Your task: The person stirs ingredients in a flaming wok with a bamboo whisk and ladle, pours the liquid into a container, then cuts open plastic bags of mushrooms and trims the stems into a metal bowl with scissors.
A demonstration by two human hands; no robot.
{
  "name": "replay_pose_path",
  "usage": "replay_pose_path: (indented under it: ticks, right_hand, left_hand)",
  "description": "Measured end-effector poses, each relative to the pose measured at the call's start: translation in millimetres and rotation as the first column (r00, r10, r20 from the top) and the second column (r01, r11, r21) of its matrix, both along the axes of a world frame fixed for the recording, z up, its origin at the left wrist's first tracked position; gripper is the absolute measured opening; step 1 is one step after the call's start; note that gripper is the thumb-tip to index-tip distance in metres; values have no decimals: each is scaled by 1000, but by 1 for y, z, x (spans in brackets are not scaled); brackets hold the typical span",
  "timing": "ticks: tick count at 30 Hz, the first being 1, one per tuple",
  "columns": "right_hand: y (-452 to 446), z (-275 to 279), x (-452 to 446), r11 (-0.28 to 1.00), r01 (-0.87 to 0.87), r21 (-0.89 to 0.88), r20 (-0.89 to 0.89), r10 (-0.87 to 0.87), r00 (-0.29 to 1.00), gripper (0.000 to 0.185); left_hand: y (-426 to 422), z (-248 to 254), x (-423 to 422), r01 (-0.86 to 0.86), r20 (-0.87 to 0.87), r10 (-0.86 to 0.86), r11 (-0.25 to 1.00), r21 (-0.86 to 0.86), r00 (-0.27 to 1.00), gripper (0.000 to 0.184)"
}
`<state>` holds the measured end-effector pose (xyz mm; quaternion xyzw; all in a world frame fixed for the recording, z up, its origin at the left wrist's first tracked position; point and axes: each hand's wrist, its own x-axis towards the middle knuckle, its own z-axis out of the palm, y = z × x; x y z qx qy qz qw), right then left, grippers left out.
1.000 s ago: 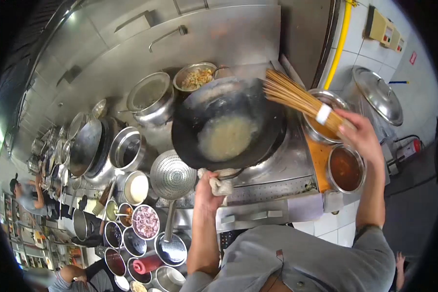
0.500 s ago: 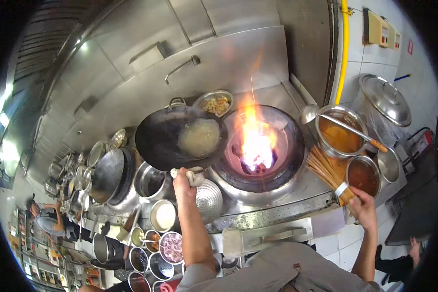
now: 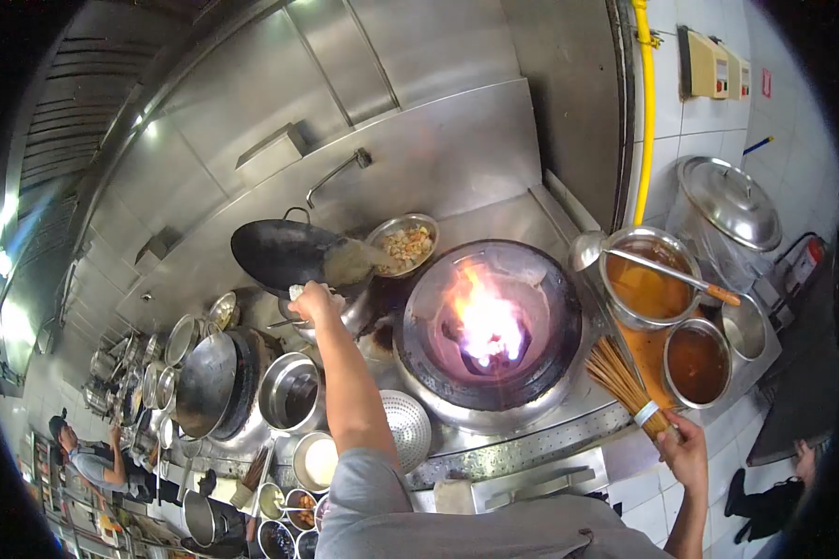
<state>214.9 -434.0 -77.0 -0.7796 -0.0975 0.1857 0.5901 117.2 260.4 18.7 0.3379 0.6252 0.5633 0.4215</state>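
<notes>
My left hand (image 3: 315, 304) grips the near side of a black wok (image 3: 275, 250) through a pale cloth (image 3: 296, 292). The wok is held off the burner, tilted to the right, with cloudy liquid (image 3: 350, 263) gathered by its right rim. That rim is close to a steel bowl of chopped food (image 3: 405, 246); whether liquid runs out is hard to tell. My right hand (image 3: 686, 453) is closed around the bound end of a bamboo wok brush (image 3: 629, 387), whose bristles point up and left. Flames (image 3: 488, 321) rise from the uncovered burner (image 3: 419, 373) between my hands.
A ladle (image 3: 671, 268) lies across a pot of amber liquid (image 3: 615, 298), near a pot of reddish sauce (image 3: 697, 365). A perforated strainer (image 3: 406, 430) and a steel pot (image 3: 292, 391) stand left of the burner. Another person (image 3: 98, 466) is far left; part of someone shows at right.
My left hand has moved the wok up and left, away from the burner, and tipped it towards the bowl. My right hand with the brush has dropped slightly. The view has shifted.
</notes>
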Motion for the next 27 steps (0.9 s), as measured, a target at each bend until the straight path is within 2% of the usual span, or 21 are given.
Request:
replay_pose_path:
  ticks: [1, 4, 5, 8, 12, 16, 17, 18, 19, 21, 23, 24, 27]
  right_hand:
    - [1, 7, -3, 1000, 19, -11, -18, -19, 1000, 47]
    - [-4, -2, -9, 997, 80, 0, -18, -80, 997, 47]
    - [-3, 0, -11, 995, 94, -16, -19, -94, 995, 47]
    - [-3, -9, -14, 990, 138, -36, -12, -138, 990, 47]
    - [0, -21, -18, 987, 132, -96, -25, -135, 990, 47]
    - [7, -38, -17, 983, 118, -141, 9, -118, 993, 45]
    - [7, -39, -19, 983, 111, -147, 13, -110, 994, 45]
    - [6, -39, -21, 983, 102, -153, 17, -100, 995, 45]
    - [4, -40, -23, 984, 98, -150, 17, -97, 995, 45]
    - [4, -42, -23, 986, 96, -135, 25, -93, 995, 45]
    - [4, -40, -22, 982, 84, -169, 60, -74, 995, 47]
    - [2, -42, -23, 979, 79, -190, 76, -66, 995, 48]
    - [-3, -69, -14, 988, 67, -141, 204, -37, 978, 51]
  left_hand:
    - [-10, 14, 7, 28, -3, -28, 999, -35, 1000, 63]
    - [30, -3, 32, -70, -241, 59, 997, -38, 969, 57]
    - [33, -4, 39, -36, -226, 28, 999, -31, 974, 54]
    - [29, -6, 66, -28, -421, 49, 998, 56, 906, 53]
    - [10, -19, 97, 54, -561, 105, 964, 260, 821, 52]
    - [17, -6, 97, 57, -546, 101, 962, 266, 831, 50]
    - [23, 2, 87, 81, -536, 39, 976, 200, 843, 49]
    - [32, 6, 75, 37, -524, 61, 984, 174, 850, 53]
    - [33, 15, 58, 89, -371, -59, 994, 66, 927, 58]
    - [62, 16, 25, 231, -76, -230, 973, 9, 970, 62]
    - [117, -40, -17, 347, 143, -357, 933, 93, 923, 61]
    - [84, -41, -40, 470, 336, -497, 868, 164, 800, 43]
    - [-38, -48, -89, 473, 503, -429, 880, 46, 750, 27]
